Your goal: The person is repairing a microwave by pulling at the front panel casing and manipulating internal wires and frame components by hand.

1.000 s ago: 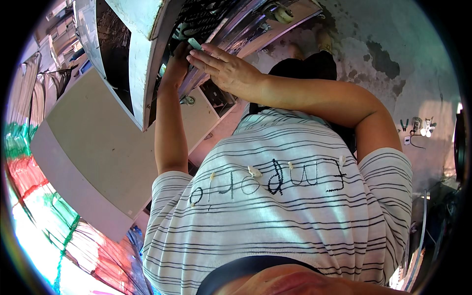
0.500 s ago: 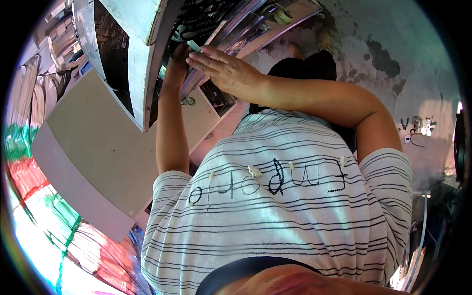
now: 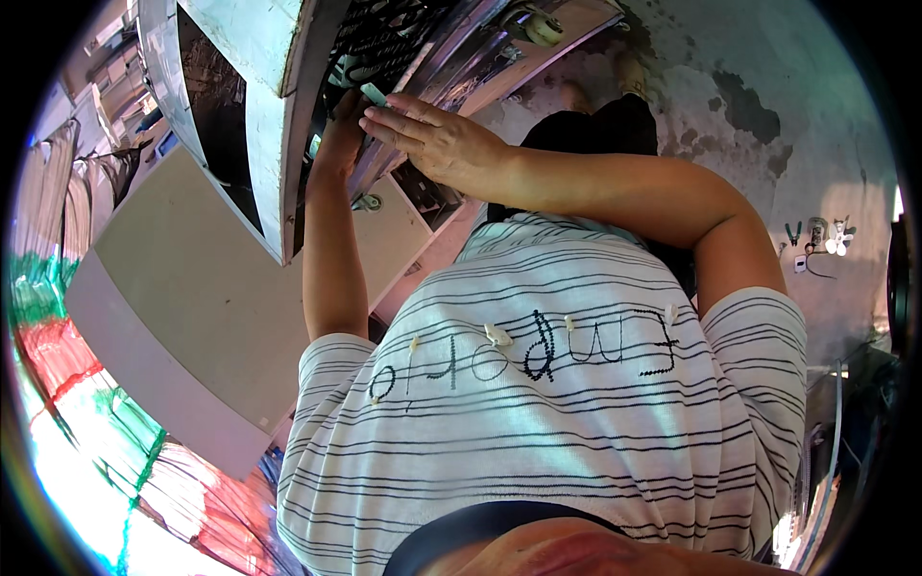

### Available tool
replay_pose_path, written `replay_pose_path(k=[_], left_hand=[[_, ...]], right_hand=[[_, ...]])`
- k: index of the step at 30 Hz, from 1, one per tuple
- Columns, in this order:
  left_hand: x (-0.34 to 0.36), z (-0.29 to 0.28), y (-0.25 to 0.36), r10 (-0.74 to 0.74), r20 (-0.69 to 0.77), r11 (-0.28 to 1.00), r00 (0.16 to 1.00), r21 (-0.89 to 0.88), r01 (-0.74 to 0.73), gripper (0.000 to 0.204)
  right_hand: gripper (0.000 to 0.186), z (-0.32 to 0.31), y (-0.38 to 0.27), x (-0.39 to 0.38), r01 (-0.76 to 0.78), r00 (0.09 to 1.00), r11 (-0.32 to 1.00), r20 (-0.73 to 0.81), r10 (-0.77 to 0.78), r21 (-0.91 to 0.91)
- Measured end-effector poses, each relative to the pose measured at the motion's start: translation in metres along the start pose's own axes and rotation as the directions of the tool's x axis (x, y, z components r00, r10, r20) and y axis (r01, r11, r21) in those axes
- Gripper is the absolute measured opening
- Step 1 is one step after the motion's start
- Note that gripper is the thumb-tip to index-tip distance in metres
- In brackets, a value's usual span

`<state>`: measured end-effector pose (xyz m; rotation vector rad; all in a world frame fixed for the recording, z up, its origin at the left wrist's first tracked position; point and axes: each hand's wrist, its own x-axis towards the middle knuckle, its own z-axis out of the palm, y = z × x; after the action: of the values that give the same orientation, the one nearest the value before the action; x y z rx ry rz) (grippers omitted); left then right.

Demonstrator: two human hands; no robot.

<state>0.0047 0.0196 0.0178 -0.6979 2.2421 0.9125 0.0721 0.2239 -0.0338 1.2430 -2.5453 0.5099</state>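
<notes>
My right hand (image 3: 442,144) reaches left, its fingers nearly straight and close together. A small pale green-white piece (image 3: 374,94) sits at its upper fingertips and looks pinched there; its kind is too small to tell. Close beside it, my left hand (image 3: 341,134) reaches up into the shadow behind the edge of a white metal housing (image 3: 274,144). Its fingers are mostly hidden in the dark, so what they hold cannot be seen. Just beyond both hands is a dark, perforated interior (image 3: 384,43).
Metal rails (image 3: 451,58) run diagonally past my hands, with a roll of tape (image 3: 543,27) near their far end. A large beige panel (image 3: 192,278) lies at the left. Pliers (image 3: 792,233) and other small items rest on the stained concrete floor (image 3: 701,106) at the right.
Both hands and the pale piece have shifted slightly left and nearer to me. The hands keep much the same pose, and the surroundings have shifted a little in the picture.
</notes>
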Motion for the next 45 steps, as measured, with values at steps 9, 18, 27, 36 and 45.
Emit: replay_pose_path(k=[9, 18, 27, 36, 45], left_hand=[[-0.001, 0.001, -0.006, 0.096, 0.040, 0.988, 0.995, -0.127, -0.090, 0.034], [-0.002, 0.005, 0.007, 0.003, -0.042, 0.995, 0.999, 0.098, 0.001, 0.034], [0.000, 0.008, 0.001, 0.038, -0.077, 0.999, 0.996, -0.002, -0.038, 0.034], [-0.004, 0.008, 0.006, 0.036, -0.029, 0.999, 0.999, 0.014, -0.036, 0.032], [-0.002, 0.011, 0.007, -0.031, -0.079, 0.998, 0.996, -0.063, 0.026, 0.034]], right_hand=[[0.021, -0.005, 0.002, 0.000, 0.017, 0.999, 1.000, 0.031, -0.018, 0.018], [0.022, -0.003, -0.002, 0.001, -0.016, 1.000, 1.000, 0.022, 0.016, -0.014], [0.017, -0.006, 0.002, -0.002, -0.007, 1.000, 0.999, 0.004, 0.007, 0.039], [0.016, 0.002, 0.000, -0.001, -0.029, 0.998, 0.999, -0.054, 0.032, 0.041], [0.017, 0.001, 0.001, -0.001, -0.006, 1.000, 1.000, -0.020, 0.006, 0.009]])
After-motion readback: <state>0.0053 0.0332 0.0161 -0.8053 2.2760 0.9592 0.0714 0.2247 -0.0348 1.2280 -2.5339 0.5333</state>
